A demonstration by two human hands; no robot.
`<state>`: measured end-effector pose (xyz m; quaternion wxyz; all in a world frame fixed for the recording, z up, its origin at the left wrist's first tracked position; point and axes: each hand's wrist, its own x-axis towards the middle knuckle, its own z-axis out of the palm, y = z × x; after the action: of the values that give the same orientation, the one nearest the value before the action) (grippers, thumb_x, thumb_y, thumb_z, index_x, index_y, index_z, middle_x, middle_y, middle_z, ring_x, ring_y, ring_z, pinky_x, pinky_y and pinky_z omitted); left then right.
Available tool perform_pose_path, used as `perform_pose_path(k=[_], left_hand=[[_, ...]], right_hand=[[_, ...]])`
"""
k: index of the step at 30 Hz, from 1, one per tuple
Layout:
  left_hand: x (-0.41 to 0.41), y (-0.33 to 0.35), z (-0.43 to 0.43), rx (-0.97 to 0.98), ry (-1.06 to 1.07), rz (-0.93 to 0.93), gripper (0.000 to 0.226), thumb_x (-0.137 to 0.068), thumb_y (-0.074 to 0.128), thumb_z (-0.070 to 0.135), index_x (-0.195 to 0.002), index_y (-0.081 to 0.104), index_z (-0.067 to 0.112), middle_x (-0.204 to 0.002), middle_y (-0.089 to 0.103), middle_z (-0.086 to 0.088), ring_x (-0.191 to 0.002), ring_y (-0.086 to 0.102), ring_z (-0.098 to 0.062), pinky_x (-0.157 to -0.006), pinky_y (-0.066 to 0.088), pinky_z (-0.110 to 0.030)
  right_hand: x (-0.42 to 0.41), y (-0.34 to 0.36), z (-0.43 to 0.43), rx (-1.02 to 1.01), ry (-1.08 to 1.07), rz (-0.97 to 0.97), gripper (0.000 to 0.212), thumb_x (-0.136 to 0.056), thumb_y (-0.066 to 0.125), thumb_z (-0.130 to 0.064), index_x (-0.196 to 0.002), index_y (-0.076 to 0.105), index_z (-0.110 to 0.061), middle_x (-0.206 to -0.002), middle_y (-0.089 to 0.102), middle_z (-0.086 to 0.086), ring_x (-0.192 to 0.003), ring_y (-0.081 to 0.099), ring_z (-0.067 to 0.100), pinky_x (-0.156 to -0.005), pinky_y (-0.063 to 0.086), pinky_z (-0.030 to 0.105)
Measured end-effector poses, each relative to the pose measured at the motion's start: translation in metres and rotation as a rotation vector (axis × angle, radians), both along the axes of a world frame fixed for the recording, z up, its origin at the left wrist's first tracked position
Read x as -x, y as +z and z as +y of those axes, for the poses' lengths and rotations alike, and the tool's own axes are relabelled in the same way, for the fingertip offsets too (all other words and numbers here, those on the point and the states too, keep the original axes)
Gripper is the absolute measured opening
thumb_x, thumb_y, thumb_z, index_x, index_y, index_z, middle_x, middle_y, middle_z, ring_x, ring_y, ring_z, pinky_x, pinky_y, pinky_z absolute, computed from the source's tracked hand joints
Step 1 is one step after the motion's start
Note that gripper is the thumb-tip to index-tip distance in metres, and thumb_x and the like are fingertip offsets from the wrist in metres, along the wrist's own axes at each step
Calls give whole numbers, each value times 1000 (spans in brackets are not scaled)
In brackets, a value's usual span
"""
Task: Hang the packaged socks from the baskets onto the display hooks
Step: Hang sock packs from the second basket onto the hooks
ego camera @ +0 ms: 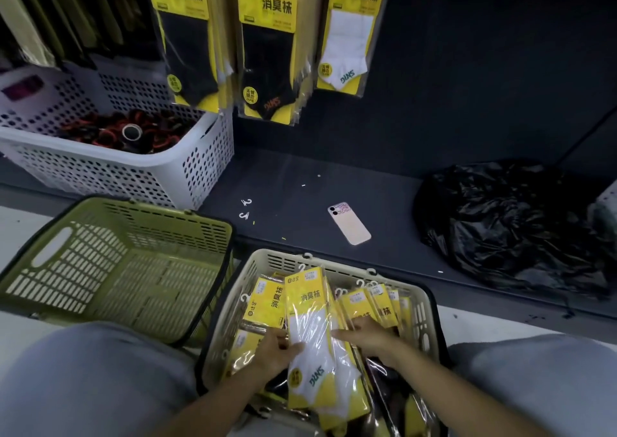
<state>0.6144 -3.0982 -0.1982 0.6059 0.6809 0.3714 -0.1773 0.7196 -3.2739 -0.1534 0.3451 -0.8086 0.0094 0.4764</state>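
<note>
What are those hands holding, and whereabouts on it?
A white-sock pack, standing in the beige basket. The left hand pinches its left edge at mid-height; the right hand grips the right edge opposite.

A shop: packaged socks (277,39) hang in 3 rows on a dark display wall (467,69) above shopping baskets (110,269).

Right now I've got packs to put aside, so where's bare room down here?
The dark shelf is bare between the phone and the black bag, and nearly so between the white basket and the phone, bar two loose hooks. The green basket is empty. Crowded: the beige basket, full of sock packs.
</note>
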Motion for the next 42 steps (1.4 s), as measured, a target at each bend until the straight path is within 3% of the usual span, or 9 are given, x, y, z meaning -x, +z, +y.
perform_pose_path(k=[5, 9, 13, 15, 18, 24, 28, 32, 42], left_hand=[[-2, 13, 11, 94, -63, 44, 22, -83, 72, 30, -93, 62, 13, -106, 69, -8, -82, 63, -12, -60, 49, -19], [-19, 38, 15, 187, 29, -56, 27, -78, 75, 36, -95, 62, 19, -97, 70, 4, -82, 66, -9, -61, 48, -19], [-47, 82, 24, 164, 129, -244, 33, -76, 77, 36, -101, 64, 19, -93, 75, 2, -76, 72, -7, -57, 52, -17], [-62, 108, 31, 124, 157, -339, 26, -77, 77, 30, -94, 64, 16, -91, 74, 1, -69, 70, -2, -53, 48, -12], [-81, 154, 43, 89, 183, -487, 27, -76, 78, 19, -96, 66, 7, -87, 76, -2, -73, 72, -12, -57, 52, -19], [-113, 249, 67, 8, 165, -759, 23, -75, 78, 14, -96, 69, 8, -87, 76, -5, -79, 73, -22, -65, 60, -31], [-128, 287, 77, -35, 170, -875, 21, -74, 78, 17, -93, 70, 13, -84, 76, 0, -76, 73, -16, -56, 55, -21], [-137, 306, 92, -55, 175, -919, 24, -76, 77, 21, -98, 68, 14, -90, 76, 0, -81, 73, -17, -61, 56, -23], [-144, 337, 146, -119, 416, -1082, 19, -79, 74, 17, -97, 68, 21, -92, 76, 1, -82, 73, -17, -67, 56, -35]], right_hand=[[12, 4, 7, -166, -75, -59, 40, -92, 62, -28, -127, 57, -10, -130, 59, 5, -112, 56, 15, -93, 42, 25], [-7, 32, 7, -304, -224, -110, 27, -89, 65, -27, -111, 68, -12, -112, 70, 4, -96, 65, 14, -79, 51, 23], [-24, 65, 11, -472, -323, -145, 22, -87, 67, -27, -104, 71, -14, -109, 72, 8, -103, 66, 22, -99, 46, 38], [-32, 82, 15, -540, -310, -184, 21, -88, 66, -28, -106, 71, -20, -106, 73, 2, -102, 67, 16, -94, 51, 31], [-43, 114, 26, -633, -326, -279, 16, -92, 59, -31, -88, 75, -28, -87, 75, -6, -78, 68, 6, -69, 51, 19], [-73, 182, 50, -836, -367, -462, 23, -92, 55, -31, -101, 72, -18, -106, 73, 3, -99, 68, 15, -78, 52, 21], [-90, 220, 61, -969, -374, -504, 29, -89, 58, -27, -111, 68, -12, -108, 73, 3, -102, 68, 16, -82, 52, 22], [-103, 244, 67, -1041, -386, -528, 24, -90, 58, -21, -109, 67, -9, -101, 74, 10, -90, 72, 19, -66, 56, 20], [-144, 286, 62, -1040, -526, -643, 20, -91, 56, -26, -106, 68, -18, -97, 75, 0, -89, 72, 12, -69, 51, 23]])
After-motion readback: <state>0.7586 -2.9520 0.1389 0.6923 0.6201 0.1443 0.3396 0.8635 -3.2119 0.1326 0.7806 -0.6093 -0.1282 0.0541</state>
